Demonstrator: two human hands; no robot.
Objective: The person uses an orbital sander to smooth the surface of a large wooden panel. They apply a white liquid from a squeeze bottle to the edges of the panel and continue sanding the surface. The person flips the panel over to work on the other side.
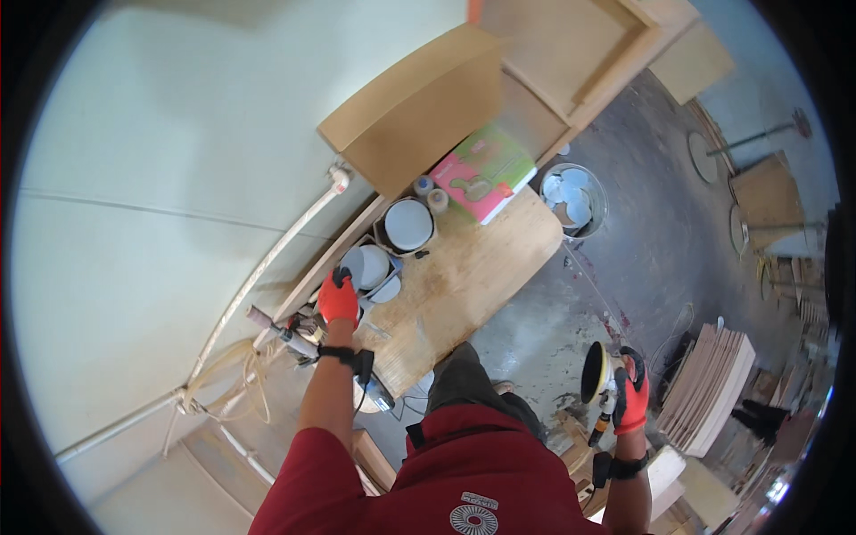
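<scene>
My right hand (631, 401), in a red and black work glove, is wrapped round an air sander (611, 388) with a round pad turned to the left. It is held out over the floor at my right side. At the table's back edge, my left hand (340, 299) wears the same kind of glove. Its fingers are closed on the edge of a grey sanding disc (353, 265). Against it stands a box of white-grey discs (374, 267), and one more disc (386, 290) lies close by. Farther along is another container of round discs (409, 224).
The wooden table (481, 267) also bears two small bottles (431, 192), a pink and green package (481, 174) and a cardboard box (419, 107). A clear bucket of discs (572, 201) stands on the floor beyond. Stacked boards (709, 388) lie at right; a hose (241, 379) hangs at left.
</scene>
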